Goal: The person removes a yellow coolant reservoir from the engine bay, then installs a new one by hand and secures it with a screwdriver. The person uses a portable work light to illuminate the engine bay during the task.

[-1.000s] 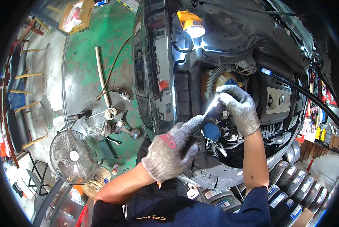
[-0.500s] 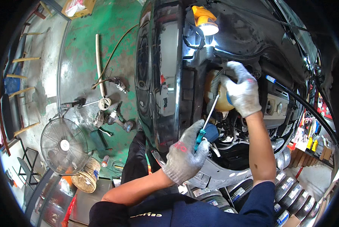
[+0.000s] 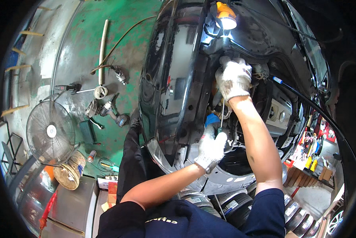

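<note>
Both my hands wear pale work gloves and are inside a car's open engine bay. My left hand [image 3: 209, 148] is closed round the mostly hidden handle of a screwdriver [image 3: 223, 112], its thin shaft pointing away from me toward my other hand. Beside the screwdriver is a blue cap [image 3: 212, 119]. Farther in, my right hand [image 3: 235, 77] has its fingers bent down behind the front panel; what they grip is hidden under the glove. A lit yellow work lamp [image 3: 226, 18] shines just beyond this hand.
The glossy black bumper [image 3: 168, 79] runs along the left of the bay. A prop rod [image 3: 317, 104] crosses at the right. On the green floor lie an impact wrench [image 3: 113, 114], other tools and a pole; a fan [image 3: 51, 131] and bucket [image 3: 69, 176] stand left. Tyres [image 3: 237, 206] are below.
My right hand now covers the spot where a yellowish tank and ribbed hose showed. My left hand and the screwdriver have turned more upright in the picture. The whole view has shifted.
</note>
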Action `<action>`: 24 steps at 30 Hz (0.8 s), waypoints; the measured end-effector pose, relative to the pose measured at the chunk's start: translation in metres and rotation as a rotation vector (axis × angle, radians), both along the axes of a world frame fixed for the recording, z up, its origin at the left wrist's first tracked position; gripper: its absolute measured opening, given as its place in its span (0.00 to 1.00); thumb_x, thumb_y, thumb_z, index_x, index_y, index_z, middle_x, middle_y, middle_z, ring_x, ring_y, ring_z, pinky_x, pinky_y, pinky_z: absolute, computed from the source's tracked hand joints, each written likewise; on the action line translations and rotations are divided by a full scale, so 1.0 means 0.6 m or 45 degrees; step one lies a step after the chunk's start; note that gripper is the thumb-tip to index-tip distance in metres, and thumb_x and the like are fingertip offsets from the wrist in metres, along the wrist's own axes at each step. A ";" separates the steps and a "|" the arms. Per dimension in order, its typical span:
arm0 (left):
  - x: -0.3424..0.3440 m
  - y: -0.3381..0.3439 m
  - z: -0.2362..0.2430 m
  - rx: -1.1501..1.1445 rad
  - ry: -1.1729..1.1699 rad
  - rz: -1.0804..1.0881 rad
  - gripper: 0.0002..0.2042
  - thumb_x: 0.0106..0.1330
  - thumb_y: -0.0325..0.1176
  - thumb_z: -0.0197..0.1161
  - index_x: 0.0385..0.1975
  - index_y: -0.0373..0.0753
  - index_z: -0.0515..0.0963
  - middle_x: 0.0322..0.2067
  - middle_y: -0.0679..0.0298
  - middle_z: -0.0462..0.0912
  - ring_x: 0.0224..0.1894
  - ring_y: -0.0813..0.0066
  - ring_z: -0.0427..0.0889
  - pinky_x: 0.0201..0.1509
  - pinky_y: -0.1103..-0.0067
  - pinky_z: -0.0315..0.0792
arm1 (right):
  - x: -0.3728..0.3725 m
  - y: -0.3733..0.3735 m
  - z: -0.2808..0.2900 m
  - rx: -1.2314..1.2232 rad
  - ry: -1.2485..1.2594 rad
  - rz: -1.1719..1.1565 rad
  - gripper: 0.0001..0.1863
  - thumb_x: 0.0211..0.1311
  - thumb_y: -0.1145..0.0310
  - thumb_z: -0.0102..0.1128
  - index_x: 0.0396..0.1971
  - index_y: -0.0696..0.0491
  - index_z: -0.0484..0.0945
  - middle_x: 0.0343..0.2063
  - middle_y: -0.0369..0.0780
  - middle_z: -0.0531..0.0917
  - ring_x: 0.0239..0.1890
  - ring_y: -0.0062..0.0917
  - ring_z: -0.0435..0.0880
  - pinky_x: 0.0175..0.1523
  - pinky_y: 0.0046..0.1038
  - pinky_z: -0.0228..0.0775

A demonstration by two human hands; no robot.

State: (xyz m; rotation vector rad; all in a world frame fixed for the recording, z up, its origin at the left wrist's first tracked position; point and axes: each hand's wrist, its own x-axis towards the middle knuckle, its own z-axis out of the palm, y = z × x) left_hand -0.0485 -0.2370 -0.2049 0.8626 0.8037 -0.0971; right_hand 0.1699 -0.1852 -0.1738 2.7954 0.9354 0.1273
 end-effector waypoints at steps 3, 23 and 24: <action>0.000 -0.019 0.001 -0.258 0.042 0.119 0.18 0.72 0.35 0.62 0.57 0.35 0.77 0.40 0.52 0.86 0.40 0.59 0.84 0.48 0.65 0.79 | 0.004 0.015 0.001 -0.246 0.003 0.025 0.18 0.59 0.61 0.65 0.50 0.45 0.86 0.46 0.50 0.88 0.58 0.47 0.82 0.62 0.51 0.71; -0.056 -0.005 -0.010 -0.220 -0.125 0.290 0.17 0.72 0.38 0.63 0.55 0.35 0.78 0.40 0.56 0.84 0.41 0.66 0.80 0.48 0.69 0.76 | 0.017 0.043 -0.008 -0.620 0.092 -0.121 0.15 0.63 0.63 0.61 0.47 0.45 0.89 0.50 0.47 0.90 0.57 0.43 0.88 0.60 0.48 0.75; -0.057 0.000 -0.009 -0.199 -0.093 0.255 0.17 0.72 0.38 0.63 0.55 0.35 0.78 0.40 0.57 0.83 0.41 0.66 0.80 0.47 0.69 0.76 | 0.018 0.044 -0.007 -0.597 0.110 -0.135 0.15 0.63 0.63 0.61 0.47 0.44 0.89 0.50 0.46 0.90 0.56 0.43 0.88 0.60 0.48 0.75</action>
